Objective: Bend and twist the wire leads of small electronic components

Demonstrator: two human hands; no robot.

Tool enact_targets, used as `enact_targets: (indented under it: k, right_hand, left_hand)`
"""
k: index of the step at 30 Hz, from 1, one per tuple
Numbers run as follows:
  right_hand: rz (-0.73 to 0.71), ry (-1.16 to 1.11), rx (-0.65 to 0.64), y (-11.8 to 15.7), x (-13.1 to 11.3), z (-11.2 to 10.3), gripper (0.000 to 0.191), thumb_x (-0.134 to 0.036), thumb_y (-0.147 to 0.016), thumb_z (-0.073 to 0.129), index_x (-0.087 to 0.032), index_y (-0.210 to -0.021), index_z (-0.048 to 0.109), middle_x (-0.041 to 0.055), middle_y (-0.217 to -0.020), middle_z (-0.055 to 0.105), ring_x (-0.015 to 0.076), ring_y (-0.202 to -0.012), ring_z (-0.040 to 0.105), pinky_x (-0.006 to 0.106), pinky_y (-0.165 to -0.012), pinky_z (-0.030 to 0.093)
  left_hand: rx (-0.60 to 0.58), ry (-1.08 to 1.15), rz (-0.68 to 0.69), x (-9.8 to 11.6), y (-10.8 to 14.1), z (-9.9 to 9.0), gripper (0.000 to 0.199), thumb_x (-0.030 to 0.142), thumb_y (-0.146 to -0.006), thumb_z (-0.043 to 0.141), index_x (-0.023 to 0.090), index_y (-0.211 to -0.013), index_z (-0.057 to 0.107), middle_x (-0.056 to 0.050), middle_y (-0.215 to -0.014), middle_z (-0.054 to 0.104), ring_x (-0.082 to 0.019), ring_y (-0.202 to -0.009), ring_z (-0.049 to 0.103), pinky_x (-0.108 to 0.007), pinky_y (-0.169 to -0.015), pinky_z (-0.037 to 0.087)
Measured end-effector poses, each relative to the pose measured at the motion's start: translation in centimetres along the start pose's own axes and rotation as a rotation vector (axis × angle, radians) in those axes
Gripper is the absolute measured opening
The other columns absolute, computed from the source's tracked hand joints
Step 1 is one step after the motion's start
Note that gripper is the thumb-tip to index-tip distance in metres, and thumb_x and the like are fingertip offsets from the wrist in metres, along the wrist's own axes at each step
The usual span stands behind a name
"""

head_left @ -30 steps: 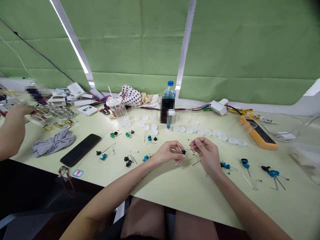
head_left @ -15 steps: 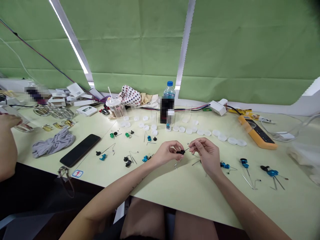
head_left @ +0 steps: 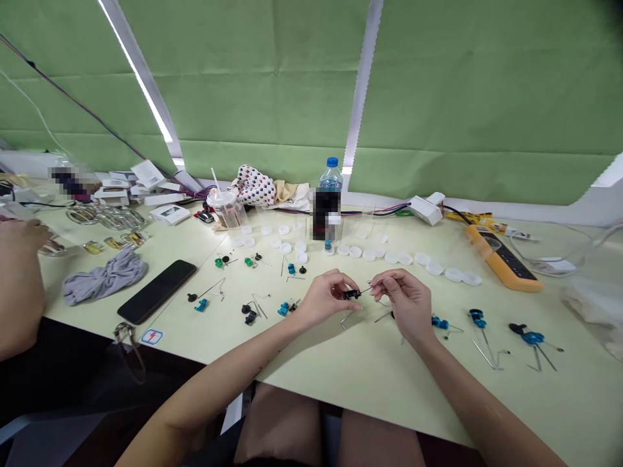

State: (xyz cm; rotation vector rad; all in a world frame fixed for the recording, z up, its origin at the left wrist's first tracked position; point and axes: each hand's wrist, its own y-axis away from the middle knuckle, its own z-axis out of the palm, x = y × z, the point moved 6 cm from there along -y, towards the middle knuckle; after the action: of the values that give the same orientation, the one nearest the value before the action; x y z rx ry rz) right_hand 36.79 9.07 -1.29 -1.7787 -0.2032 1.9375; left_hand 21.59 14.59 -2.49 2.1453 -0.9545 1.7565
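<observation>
Pinched between the thumb and fingers of my left hand is a small black part. My right hand is closed on a thin metal rod, whose far end points at the black part; I cannot tell whether it sits inside it. A bent metal pin shows just below my left hand. Close by on the table lie a blue part to the left and another blue part to the right of my right wrist.
Small white cups form a row behind my hands. A bottle, a lidded cup and a yellow multimeter stand or lie farther back. To the left are a phone, a grey cloth and another person's arm.
My right hand has shifted very slightly right, and the black part in my left hand has turned a little. The other person's arm at the left has moved slightly inward.
</observation>
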Motion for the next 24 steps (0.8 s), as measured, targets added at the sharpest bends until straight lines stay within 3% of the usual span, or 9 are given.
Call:
enact_targets:
  k: [7, 15, 24]
  right_hand:
    - [-0.017, -0.027, 0.008, 0.2, 0.0, 0.0, 0.012, -0.028, -0.085, 0.059, -0.018, -0.081, 0.065, 0.0049, -0.078, 0.066, 0.0145, -0.060, 0.063, 0.029, -0.054, 0.052]
    - [-0.027, -0.024, 0.022, 0.3, -0.2, -0.1, 0.012, -0.028, -0.084, 0.060, -0.018, -0.081, 0.065, 0.0049, -0.079, 0.066, 0.0147, -0.060, 0.063, 0.030, -0.054, 0.053]
    - [-0.014, 0.010, 0.018, 0.3, -0.6, 0.2, 0.015, -0.032, -0.085, 0.059, -0.019, -0.079, 0.065, 0.0049, -0.078, 0.067, 0.0151, -0.059, 0.062, 0.031, -0.054, 0.053]
  left_hand:
    - [0.007, -0.029, 0.031, 0.7, 0.2, -0.2, 0.033, 0.036, -0.058, 0.079, 0.017, -0.082, 0.068, -0.001, -0.076, 0.051, -0.011, -0.068, 0.052, -0.022, -0.059, 0.041]
    - [-0.067, 0.209, -0.056, -0.3, 0.1, 0.4, 0.033, 0.033, -0.063, 0.076, 0.015, -0.088, 0.068, -0.003, -0.083, 0.056, -0.010, -0.061, 0.056, -0.025, -0.058, 0.049]
    - [-0.079, 0.245, -0.086, -0.1, 0.2, 0.6, 0.031, 0.032, -0.063, 0.075, 0.015, -0.088, 0.070, -0.004, -0.083, 0.058, -0.011, -0.060, 0.059, -0.026, -0.057, 0.051]
